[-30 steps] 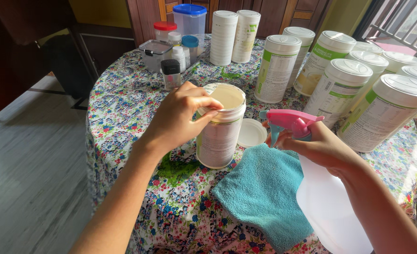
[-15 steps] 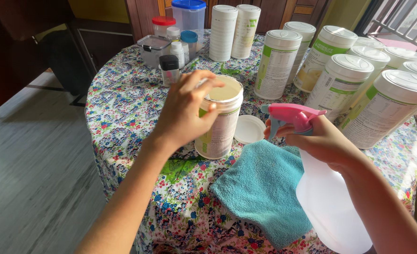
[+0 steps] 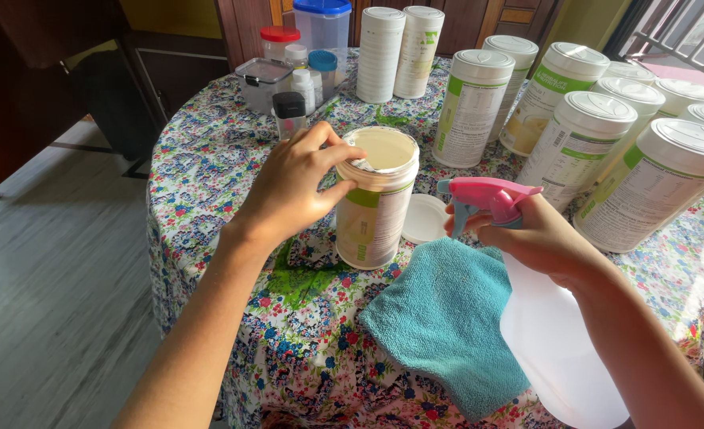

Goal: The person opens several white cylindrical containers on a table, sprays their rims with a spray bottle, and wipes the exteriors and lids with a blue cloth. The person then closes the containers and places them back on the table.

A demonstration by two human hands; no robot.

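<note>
My left hand grips the rim of an open white canister with a green label, standing upright on the round table. Its pale contents show at the top. The canister's white lid lies flat just behind it to the right. My right hand holds a translucent white spray bottle with a pink trigger head, its nozzle pointing left toward the canister. A teal microfibre cloth lies on the table below the bottle and in front of the canister.
A floral tablecloth covers the table. Several closed white canisters stand along the back and right. Small jars and a clear tub sit at the back left, with a blue-lidded container. Grey wooden floor lies to the left.
My left hand has kept hold of the canister's rim, with the fingers shifted slightly around it. The spray bottle has stayed in my right hand, and the view has tilted down a little.
</note>
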